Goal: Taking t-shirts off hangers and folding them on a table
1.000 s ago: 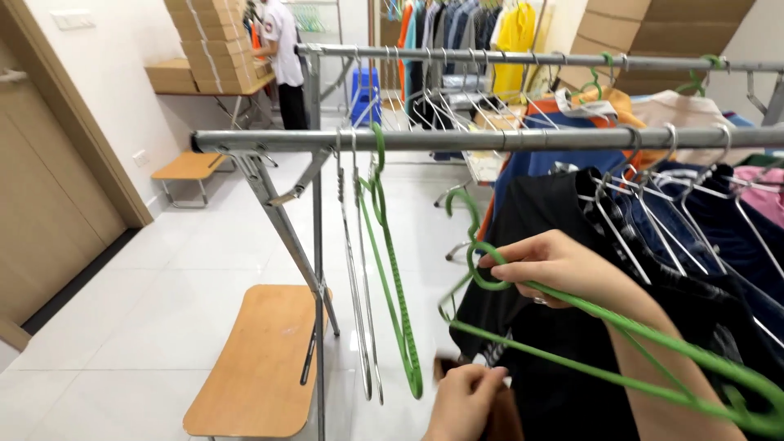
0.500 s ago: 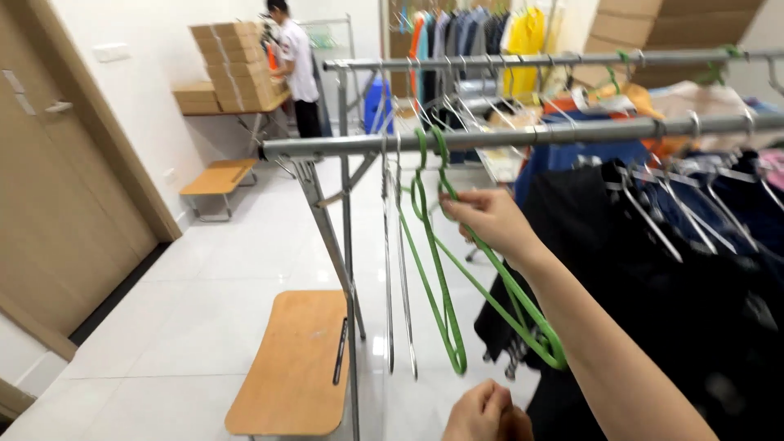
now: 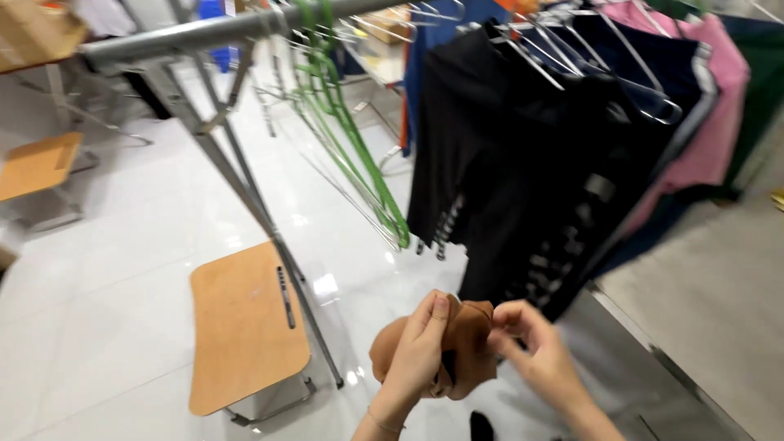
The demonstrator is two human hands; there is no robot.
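Brown fabric, a small bunched garment (image 3: 457, 343), is held low in the middle of the view, in front of the person and above the white tiled floor (image 3: 122, 269). It is gripped from both sides: the left hand (image 3: 420, 347) is wrapped around its left part with the fingers closed flat over the cloth, and the right hand (image 3: 531, 343) pinches its upper right edge between thumb and fingertips, as if an edge or seam were being sought. Because the cloth is gathered into a lump, its kind cannot be told.

Above and behind the hands a slanted grey metal clothes rail (image 3: 220, 28) runs across the top of the view, carried on angled legs. Several empty green hangers (image 3: 351, 139) and thin wire hangers (image 3: 286, 90) are hung near its left end, kept apart from the filled ones. Further right, a black garment (image 3: 498, 155) is hung closest to the hands, with dark blue clothing (image 3: 645, 57) and a pink garment (image 3: 710, 122) behind it, all packed close together on the rail.

On the floor, just beside the rail's leg, a low wooden bench (image 3: 241, 327) stands to the left of the hands. A second wooden bench (image 3: 37, 163) is seen at the far left, well apart. The view is tilted and somewhat blurred.
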